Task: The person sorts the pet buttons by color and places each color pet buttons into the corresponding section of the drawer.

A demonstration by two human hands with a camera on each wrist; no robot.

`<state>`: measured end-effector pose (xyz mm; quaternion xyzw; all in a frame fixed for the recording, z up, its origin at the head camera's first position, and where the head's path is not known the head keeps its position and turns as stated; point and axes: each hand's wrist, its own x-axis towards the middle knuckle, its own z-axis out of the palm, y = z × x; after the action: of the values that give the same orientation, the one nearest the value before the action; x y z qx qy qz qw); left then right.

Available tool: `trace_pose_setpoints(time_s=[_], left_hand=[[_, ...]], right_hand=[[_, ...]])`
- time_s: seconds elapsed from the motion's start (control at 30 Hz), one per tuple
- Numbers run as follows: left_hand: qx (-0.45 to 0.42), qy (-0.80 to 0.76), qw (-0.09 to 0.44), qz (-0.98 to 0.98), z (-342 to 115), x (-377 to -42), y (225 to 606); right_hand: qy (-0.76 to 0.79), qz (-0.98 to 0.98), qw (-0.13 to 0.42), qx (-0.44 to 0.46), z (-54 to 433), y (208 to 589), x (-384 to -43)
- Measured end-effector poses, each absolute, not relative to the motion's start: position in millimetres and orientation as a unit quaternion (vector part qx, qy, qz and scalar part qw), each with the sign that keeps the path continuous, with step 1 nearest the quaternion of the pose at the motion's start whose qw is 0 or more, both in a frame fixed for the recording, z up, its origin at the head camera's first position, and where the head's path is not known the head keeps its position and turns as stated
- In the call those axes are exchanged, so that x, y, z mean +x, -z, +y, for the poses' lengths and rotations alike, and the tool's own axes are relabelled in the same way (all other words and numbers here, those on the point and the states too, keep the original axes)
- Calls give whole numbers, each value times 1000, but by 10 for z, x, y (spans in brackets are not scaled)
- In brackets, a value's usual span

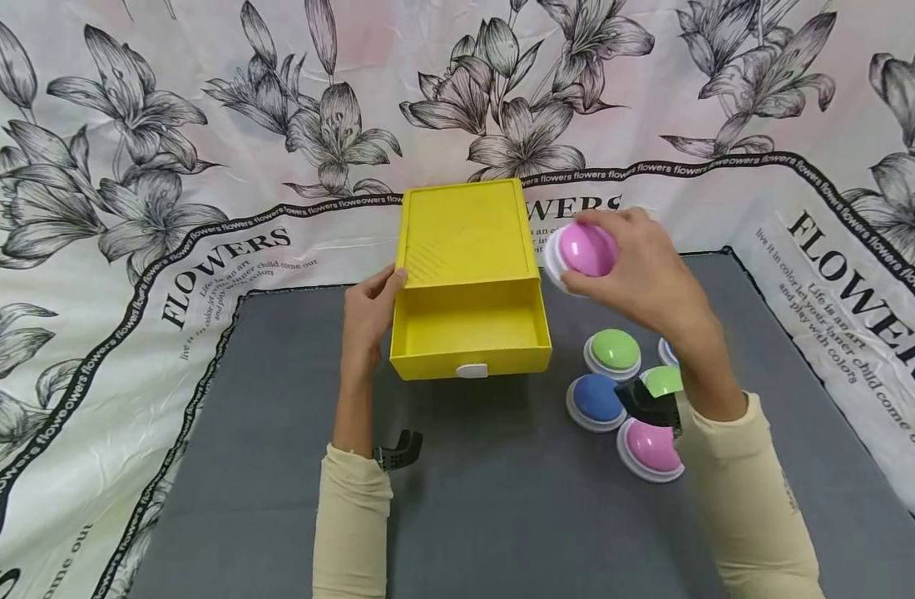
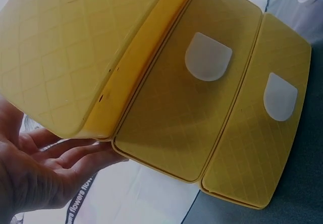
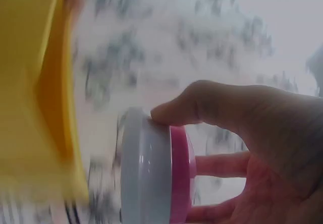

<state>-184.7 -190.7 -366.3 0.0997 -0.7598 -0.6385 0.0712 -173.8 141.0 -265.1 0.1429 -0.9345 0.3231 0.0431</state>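
My left hand (image 1: 368, 316) grips the left side of a yellow drawer box (image 1: 465, 233), its thumb by the front edge. The top drawer (image 1: 472, 320) is pulled out, and no item shows inside. Below, two more drawer fronts (image 2: 174, 93) with white tabs appear in the left wrist view. To the right of the box, my right hand (image 1: 645, 270) holds a round pink-domed button (image 1: 588, 249) with a white base in the air. In the right wrist view the thumb presses on the white base (image 3: 146, 168), with fingers on the far side.
On the grey table (image 1: 278, 482), right of the box, lie similar round buttons: a green one (image 1: 615, 349), a blue one (image 1: 596, 398), a pink one (image 1: 652, 445), and others partly hidden by my right arm. Flower-printed cloth (image 1: 338, 141) hangs behind and along the sides.
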Motion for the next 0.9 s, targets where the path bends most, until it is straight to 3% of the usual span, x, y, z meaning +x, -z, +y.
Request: trace_pose_setpoints(time_s=[0.23,0.4,0.57,0.9], left_hand=[[98,629,82,-767,-1952,-1876,3659],[99,628,74,-769,-1905,-1901,3676],[109,627,70,-768,-1902,-1887,3709],[120,626,73,-767,-1925,-1869,3678]], right_hand=[[-323,-904,3,280,577,2578,-1553],[-274,-910,3,310,159,2753,-1532],[-231,-922,19,310,7,2847,-1488],[-197,-926,-81,313,-163,2988,-1693]])
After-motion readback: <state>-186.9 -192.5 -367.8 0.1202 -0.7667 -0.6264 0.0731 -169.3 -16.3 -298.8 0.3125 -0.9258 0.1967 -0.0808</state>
